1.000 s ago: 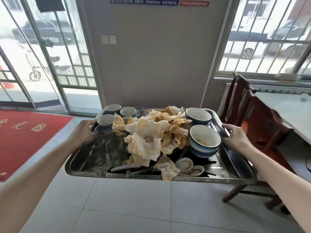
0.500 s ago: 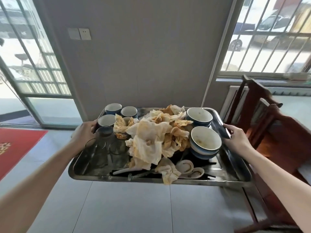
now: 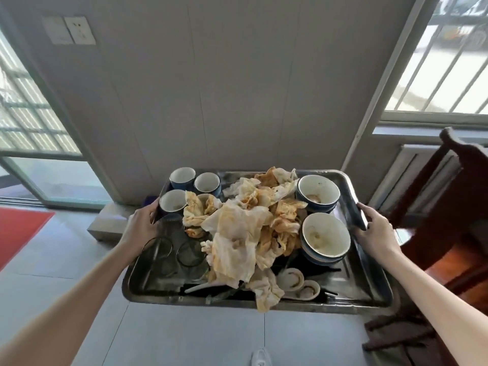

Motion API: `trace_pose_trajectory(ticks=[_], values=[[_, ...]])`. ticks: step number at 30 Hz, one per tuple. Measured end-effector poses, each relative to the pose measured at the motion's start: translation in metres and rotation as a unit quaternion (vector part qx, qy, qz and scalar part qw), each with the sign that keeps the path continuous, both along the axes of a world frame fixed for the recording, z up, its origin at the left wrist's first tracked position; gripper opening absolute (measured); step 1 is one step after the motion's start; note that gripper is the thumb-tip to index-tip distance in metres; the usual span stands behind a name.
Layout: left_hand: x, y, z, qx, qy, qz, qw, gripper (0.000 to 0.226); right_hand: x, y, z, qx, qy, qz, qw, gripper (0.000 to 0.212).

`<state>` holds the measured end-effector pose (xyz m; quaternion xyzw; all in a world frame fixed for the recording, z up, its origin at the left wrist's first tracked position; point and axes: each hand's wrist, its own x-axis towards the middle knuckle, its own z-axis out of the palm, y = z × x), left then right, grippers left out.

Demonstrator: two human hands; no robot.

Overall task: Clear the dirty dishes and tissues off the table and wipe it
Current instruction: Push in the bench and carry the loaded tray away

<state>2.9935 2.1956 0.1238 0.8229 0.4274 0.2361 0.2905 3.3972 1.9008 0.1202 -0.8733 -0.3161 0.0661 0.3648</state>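
Steel tray (image 3: pixel 369 283) of soiled tissues (image 3: pixel 237 233) and bowls (image 3: pixel 326 235) is gripped by left hand (image 3: pixel 141 225) and right hand (image 3: pixel 375 231); wiping is judged outstanding.

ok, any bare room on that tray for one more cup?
Two patches on the tray: near-left corner in front of the glasses, and near-right floor between spoons and rim. Crowded elsewhere: tissues mid, cups far-left, bowls right.

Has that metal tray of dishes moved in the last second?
Yes. The tray has been carried nearer the grey wall, away from the red mat.
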Motion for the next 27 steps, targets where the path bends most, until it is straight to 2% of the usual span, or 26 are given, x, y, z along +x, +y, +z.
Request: trace_pose_trajectory(ticks=[6, 13, 18, 27], values=[[0.082, 0.078, -0.038, -0.035, 0.002, -0.004, 0.999, 0.062, 0.079, 0.077, -0.034, -0.003, 0.042, -0.013, 0.999, 0.06], [0.143, 0.149, -0.115, -0.063, 0.014, 0.009, 0.998, 0.065, 0.141, 0.149, -0.125, -0.028, 0.082, -0.019, 0.996, 0.063], [0.175, 0.206, -0.211, -0.082, 0.027, -0.006, 0.996, 0.071, 0.172, 0.195, -0.227, -0.029, 0.095, -0.028, 0.995, 0.066], [0.229, 0.299, -0.416, -0.09, 0.014, 0.005, 0.996, 0.063, 0.221, 0.272, -0.439, -0.043, 0.084, -0.048, 0.994, 0.065]])
